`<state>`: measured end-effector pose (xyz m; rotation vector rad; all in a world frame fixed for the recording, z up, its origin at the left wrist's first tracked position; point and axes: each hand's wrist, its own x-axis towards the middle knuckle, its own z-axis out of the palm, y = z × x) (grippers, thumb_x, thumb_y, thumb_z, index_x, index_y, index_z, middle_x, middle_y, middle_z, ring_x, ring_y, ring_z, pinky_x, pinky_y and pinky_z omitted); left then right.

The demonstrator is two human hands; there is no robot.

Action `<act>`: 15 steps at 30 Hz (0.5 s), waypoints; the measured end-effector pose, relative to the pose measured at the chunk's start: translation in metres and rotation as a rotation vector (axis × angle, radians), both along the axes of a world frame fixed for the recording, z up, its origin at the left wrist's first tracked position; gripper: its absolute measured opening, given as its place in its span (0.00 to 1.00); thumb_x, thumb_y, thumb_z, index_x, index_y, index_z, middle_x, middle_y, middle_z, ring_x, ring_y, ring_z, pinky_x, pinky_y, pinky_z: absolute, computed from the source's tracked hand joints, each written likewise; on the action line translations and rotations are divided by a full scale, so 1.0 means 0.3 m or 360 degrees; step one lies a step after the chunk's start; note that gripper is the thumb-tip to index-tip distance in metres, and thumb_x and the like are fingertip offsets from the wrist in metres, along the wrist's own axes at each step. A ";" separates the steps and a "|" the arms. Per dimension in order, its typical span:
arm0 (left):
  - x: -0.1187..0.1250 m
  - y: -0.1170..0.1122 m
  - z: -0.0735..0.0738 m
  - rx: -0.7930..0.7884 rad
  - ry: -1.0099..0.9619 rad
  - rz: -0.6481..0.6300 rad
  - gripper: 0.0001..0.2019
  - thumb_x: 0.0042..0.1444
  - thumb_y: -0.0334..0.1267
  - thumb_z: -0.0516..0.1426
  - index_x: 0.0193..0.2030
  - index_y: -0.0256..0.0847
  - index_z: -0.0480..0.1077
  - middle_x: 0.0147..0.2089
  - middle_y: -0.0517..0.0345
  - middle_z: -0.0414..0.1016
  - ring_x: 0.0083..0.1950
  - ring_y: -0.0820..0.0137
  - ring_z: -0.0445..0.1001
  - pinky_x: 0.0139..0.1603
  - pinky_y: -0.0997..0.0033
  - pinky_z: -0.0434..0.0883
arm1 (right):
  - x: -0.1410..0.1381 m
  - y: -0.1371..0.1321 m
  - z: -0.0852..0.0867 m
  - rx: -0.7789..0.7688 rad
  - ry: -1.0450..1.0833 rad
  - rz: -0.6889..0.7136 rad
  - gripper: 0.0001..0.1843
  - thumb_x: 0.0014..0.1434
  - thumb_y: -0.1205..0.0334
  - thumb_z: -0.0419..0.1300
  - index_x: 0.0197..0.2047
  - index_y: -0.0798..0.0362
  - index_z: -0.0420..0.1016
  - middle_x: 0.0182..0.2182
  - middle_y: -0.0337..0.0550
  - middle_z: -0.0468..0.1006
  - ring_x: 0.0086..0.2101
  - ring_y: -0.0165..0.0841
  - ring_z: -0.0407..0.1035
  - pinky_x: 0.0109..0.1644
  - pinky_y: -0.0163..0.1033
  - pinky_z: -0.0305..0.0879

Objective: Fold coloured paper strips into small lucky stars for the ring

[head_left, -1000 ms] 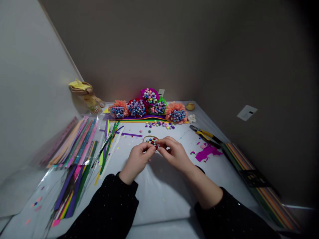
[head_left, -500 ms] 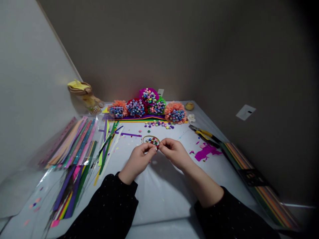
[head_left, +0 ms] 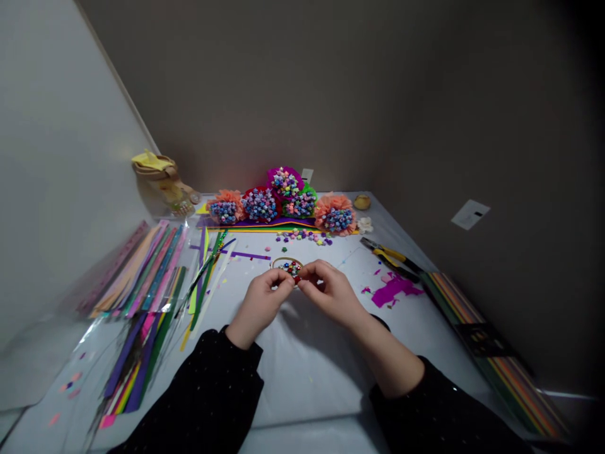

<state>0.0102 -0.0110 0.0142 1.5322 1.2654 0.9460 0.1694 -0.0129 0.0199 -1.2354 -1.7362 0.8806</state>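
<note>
Star hoop (head_left: 288, 268) partly behind right hand (head_left: 328, 293)

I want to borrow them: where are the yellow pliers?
In the head view, the pliers lie on the right of the table, beside the striped paper strips, below a white flower.

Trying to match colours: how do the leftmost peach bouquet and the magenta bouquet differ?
The peach bouquet has a ruffled peach backing, the magenta bouquet a smoother magenta one. The peach bouquet's stars look mostly blue and purple, the magenta bouquet's more mixed. The magenta bouquet sits higher, at the back. Both are clusters of small paper stars.
</note>
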 end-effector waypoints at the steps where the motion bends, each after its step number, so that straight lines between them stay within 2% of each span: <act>1: 0.000 -0.001 0.002 0.0028 0.0016 -0.0009 0.08 0.52 0.40 0.54 0.29 0.37 0.69 0.28 0.60 0.70 0.31 0.72 0.68 0.34 0.74 0.65 | 0.000 0.001 -0.001 -0.0045 0.0024 0.0004 0.04 0.51 0.63 0.56 0.32 0.54 0.69 0.29 0.40 0.71 0.27 0.28 0.63 0.30 0.33 0.59; 7: 0.008 -0.011 0.008 0.0098 0.0091 -0.0030 0.08 0.53 0.38 0.53 0.30 0.37 0.69 0.30 0.59 0.71 0.32 0.71 0.68 0.34 0.74 0.65 | 0.007 0.017 -0.020 -0.0439 0.0263 0.0138 0.07 0.53 0.61 0.54 0.26 0.54 0.66 0.20 0.33 0.64 0.22 0.24 0.56 0.26 0.31 0.54; 11: 0.010 -0.010 0.010 0.0106 0.0117 -0.0001 0.08 0.53 0.38 0.51 0.29 0.37 0.68 0.29 0.58 0.71 0.32 0.71 0.68 0.34 0.74 0.65 | 0.008 0.020 -0.030 -0.0523 0.0260 0.0166 0.06 0.52 0.61 0.55 0.27 0.55 0.67 0.20 0.33 0.63 0.21 0.24 0.54 0.25 0.30 0.53; 15: 0.007 -0.003 -0.001 0.0212 0.0257 -0.0022 0.08 0.54 0.37 0.51 0.29 0.37 0.68 0.30 0.58 0.71 0.32 0.71 0.68 0.34 0.73 0.65 | 0.007 0.023 -0.034 -0.0507 0.0212 0.0169 0.07 0.50 0.61 0.56 0.29 0.56 0.69 0.23 0.35 0.67 0.24 0.26 0.58 0.29 0.32 0.55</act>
